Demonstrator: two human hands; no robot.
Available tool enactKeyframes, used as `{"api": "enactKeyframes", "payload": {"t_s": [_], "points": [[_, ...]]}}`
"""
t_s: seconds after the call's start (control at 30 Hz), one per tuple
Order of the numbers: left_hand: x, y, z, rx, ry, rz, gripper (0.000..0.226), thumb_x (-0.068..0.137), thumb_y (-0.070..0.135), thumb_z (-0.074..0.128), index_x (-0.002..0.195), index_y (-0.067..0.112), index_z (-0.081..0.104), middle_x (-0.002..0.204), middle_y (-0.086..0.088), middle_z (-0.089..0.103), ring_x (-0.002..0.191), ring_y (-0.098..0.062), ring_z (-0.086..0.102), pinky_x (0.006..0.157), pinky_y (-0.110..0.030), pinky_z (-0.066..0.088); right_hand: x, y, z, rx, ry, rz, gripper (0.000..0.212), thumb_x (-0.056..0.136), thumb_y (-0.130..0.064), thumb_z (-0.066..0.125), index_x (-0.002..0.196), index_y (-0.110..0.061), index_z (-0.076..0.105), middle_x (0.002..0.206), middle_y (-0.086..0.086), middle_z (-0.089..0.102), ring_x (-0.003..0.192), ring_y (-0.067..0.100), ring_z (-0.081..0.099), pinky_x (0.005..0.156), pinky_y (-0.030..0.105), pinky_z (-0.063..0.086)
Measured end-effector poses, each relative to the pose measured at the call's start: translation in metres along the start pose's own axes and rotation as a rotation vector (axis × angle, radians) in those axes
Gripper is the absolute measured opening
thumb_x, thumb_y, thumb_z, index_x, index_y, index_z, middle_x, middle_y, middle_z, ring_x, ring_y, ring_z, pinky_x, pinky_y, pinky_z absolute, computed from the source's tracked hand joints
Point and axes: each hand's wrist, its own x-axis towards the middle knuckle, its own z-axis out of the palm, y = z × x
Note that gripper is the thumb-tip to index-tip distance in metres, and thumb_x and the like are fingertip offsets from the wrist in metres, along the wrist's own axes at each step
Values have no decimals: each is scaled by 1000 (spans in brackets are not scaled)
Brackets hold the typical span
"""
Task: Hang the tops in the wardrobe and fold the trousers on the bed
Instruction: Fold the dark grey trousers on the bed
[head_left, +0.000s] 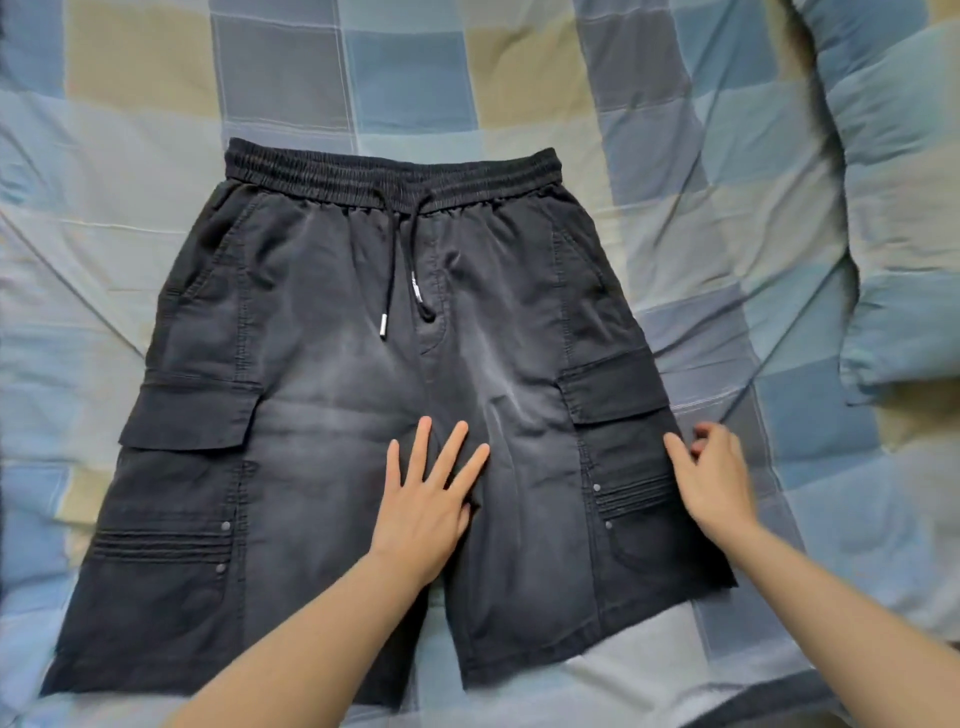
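The bed (675, 218) takes up pretty much everything here, covered in a checked blue, grey and tan sheet that's a bit wrinkled, with a bunched-up duvet (893, 208) in the same pattern piled along the right side.

Spread flat in the middle of it is a pair of faded black cargo shorts (332, 395), front side up, elastic waistband at the far end and both leg hems toward the person. Not folded at all yet. The drawstring (400, 270) hangs down the front from the waistband, its metal-tipped ends resting on the fabric.

The left hand (426, 499) lies flat on the shorts right around the crotch seam, fingers straight and spread, pressing down on the fabric and not grabbing anything. The right hand (714, 475) sits at the outer edge of the right leg, just below the flap pocket (613, 387) (there's a matching one on the other leg), thumb on the fabric and fingers loosely curled over the edge; can't tell if it's actually pinching the seam or just resting there.
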Motion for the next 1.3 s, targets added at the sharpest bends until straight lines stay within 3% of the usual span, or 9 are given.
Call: {"api": "enactKeyframes", "payload": {"t_s": [0.17, 0.3, 0.43, 0.57, 0.67, 0.87, 0.97, 1.07, 1.3], "points": [[0, 4, -5, -46, -25, -29, 83, 96, 10, 40, 152, 32, -17, 160, -2, -25, 143, -39, -29, 118, -55, -4, -35, 48, 7, 9, -174, 2, 33, 90, -42, 59, 111, -18, 49, 102, 8, 65, 98, 33, 60, 71, 36, 43], [-9, 11, -11, -232, 59, -13, 107, 72, -22, 39, 152, 31, -8, 162, 4, -16, 141, -28, -33, 120, -50, -5, -38, 70, -3, 70, -14, 5, 14, 95, -19, 56, 98, -6, 59, 89, 13, 67, 88, 37, 61, 67, 32, 35], [-15, 17, -10, -90, -198, -33, 87, 88, 12, 44, 156, 30, -7, 161, 2, -23, 136, -28, -40, 119, -53, -9, -40, 82, -17, 117, 49, 106, 23, 98, -17, 51, 89, 0, 63, 84, 19, 67, 83, 37, 60, 65, 32, 30], [-8, 50, -28, -158, -223, -154, 71, 83, 32, 44, 151, 28, 26, 164, -2, -12, 142, -32, -34, 110, -63, -18, -55, 70, -21, 229, -213, 119, 30, 96, -37, 52, 97, -8, 61, 86, 8, 64, 89, 29, 58, 73, 33, 37], [-5, 79, -36, -301, -100, -72, 53, 91, 38, 42, 142, 24, 46, 164, -1, 9, 149, -23, -18, 116, -53, -11, -74, 52, -18, 193, -372, 34, 43, 91, -16, 62, 128, 0, 49, 108, 15, 63, 94, 24, 58, 81, 31, 42], [6, 114, -73, -1317, -189, -340, 52, 92, 54, 54, 133, 22, 59, 134, 5, 60, 127, -13, 52, 108, -31, 38, -148, -16, -29, 266, -520, -456, 50, 90, -7, 58, 138, -8, 45, 120, 4, 58, 102, 20, 58, 93, 23, 42], [9, 102, -79, -1201, -128, -407, 12, 89, 30, 64, 91, 18, 66, 94, 0, 71, 96, -23, 65, 84, -36, 51, -159, -41, -43, 111, -662, -735, 31, 93, -23, 54, 123, -15, 57, 100, -1, 54, 92, 13, 53, 84, 22, 42], [5, 76, -80, -958, -120, -372, 13, 90, 11, 53, 83, 21, 56, 91, -2, 67, 94, -27, 61, 71, -31, 42, -131, -73, -58, -10, -483, -867, 26, 97, -30, 47, 94, -13, 66, 86, -1, 58, 83, 18, 54, 76, 31, 43], [-9, 37, -71, -1075, -172, -318, 20, 95, 15, 54, 111, 20, 64, 110, 2, 69, 105, -20, 60, 85, -29, 46, 6, -188, -38, 105, -275, -306, 36, 98, -35, 45, 118, -6, 55, 109, 11, 60, 101, 27, 57, 92, 38, 46]]}}
